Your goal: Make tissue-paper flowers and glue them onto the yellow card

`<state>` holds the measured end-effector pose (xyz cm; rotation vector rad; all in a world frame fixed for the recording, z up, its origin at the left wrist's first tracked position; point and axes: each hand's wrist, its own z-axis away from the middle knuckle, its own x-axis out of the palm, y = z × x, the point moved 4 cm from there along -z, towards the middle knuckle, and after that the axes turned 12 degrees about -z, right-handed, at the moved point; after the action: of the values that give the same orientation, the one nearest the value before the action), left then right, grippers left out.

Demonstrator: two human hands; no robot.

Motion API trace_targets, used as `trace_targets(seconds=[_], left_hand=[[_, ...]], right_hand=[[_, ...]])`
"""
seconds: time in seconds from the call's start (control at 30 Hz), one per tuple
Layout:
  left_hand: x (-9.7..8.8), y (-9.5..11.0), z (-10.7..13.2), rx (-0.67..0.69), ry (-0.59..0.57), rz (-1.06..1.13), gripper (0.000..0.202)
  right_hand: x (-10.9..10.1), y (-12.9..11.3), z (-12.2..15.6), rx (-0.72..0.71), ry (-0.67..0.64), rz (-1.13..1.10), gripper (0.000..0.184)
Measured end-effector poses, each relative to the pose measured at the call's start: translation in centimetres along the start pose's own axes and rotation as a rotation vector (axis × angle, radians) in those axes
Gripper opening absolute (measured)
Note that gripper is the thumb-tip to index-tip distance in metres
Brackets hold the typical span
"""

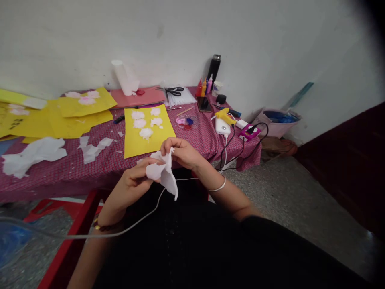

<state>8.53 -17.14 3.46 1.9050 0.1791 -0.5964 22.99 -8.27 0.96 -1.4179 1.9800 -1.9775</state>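
A piece of white tissue paper (168, 180) hangs creased between my two hands, just off the table's front edge. My left hand (134, 182) pinches its left side between thumb and fingers. At the top edge of the tissue, my right hand (183, 152) grips it with bent fingers. Right behind them lies a yellow sheet (135, 146) with several pale pink-white tissue tufts (146, 133) on it. Torn tissue pieces (94, 150) and a larger crumpled tissue (36, 156) rest on the checked cloth to the left.
Other yellow sheets (72, 124) overlap at the left. Scissors (174, 91), paint bottles (203, 87), a phone (203, 104), a paint palette (188, 122), a yellow glue gun (225, 115) and a purple power strip (249, 131) stand rightward. A cable (132, 228) crosses my lap.
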Motion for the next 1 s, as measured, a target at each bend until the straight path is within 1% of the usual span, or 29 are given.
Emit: trace_targets(seconds=[0.03,0.07,0.17,0.23,0.3,0.37,0.43,0.5,0.53,0.6,0.63,0.73,0.8,0.87,0.93,1.0], left_hand=[[-0.2,-0.4,0.1,-0.021,0.013,0.013,0.01],[-0.5,-0.7,0.1,-0.046,0.033,0.039,0.01],[-1.5,-1.5,0.3,-0.102,0.147,0.116,0.033],[-1.8,-1.3,0.3,-0.114,0.194,0.029,0.048],[-1.7,-0.3,-0.1,-0.05,0.189,-0.197,0.052],[-1.2,0.9,-0.6,0.077,0.173,-0.448,0.044],[-0.4,1.9,-1.1,0.207,0.167,-0.605,0.027],[0.2,2.4,-1.6,0.285,0.167,-0.644,0.01],[0.4,2.5,-1.8,0.306,0.165,-0.63,0.006],[0.7,2.5,-1.9,0.306,0.156,-0.551,0.008],[0.7,2.4,-1.9,0.28,0.145,-0.488,0.009],[0.8,2.0,-1.6,0.114,0.091,-0.247,0.01],[1.0,1.6,-1.4,-0.036,0.066,-0.088,0.008],[1.2,1.2,-1.2,-0.159,0.053,0.075,0.006],[1.5,0.9,-1.0,-0.23,0.044,0.246,0.005],[1.7,0.6,-1.0,-0.251,0.028,0.409,0.007]], right_hand=[[0.0,-0.2,0.0,-0.037,-0.017,0.033,0.015],[0.1,-0.3,-0.1,-0.074,-0.036,0.069,0.014],[0.3,-0.6,-0.1,-0.143,-0.083,0.156,0.013],[0.3,-0.6,-0.1,-0.145,-0.088,0.187,0.013],[0.4,-0.6,-0.1,-0.133,-0.083,0.217,0.011],[0.4,-0.5,0.0,-0.124,-0.085,0.241,0.009],[0.6,-0.6,0.1,-0.124,-0.095,0.263,0.007],[0.7,-0.6,0.2,-0.135,-0.108,0.285,0.007],[0.7,-0.7,0.2,-0.141,-0.112,0.292,0.007],[0.8,-0.7,0.2,-0.151,-0.116,0.283,0.008],[0.8,-0.7,0.2,-0.156,-0.116,0.267,0.008],[0.6,-0.6,0.1,-0.152,-0.108,0.22,0.011],[0.5,-0.3,0.2,-0.101,-0.104,0.201,0.012],[0.5,0.0,0.3,-0.016,-0.1,0.201,0.012],[0.5,0.1,0.5,0.065,-0.095,0.228,0.009],[0.6,0.0,0.7,0.111,-0.084,0.261,0.006]])
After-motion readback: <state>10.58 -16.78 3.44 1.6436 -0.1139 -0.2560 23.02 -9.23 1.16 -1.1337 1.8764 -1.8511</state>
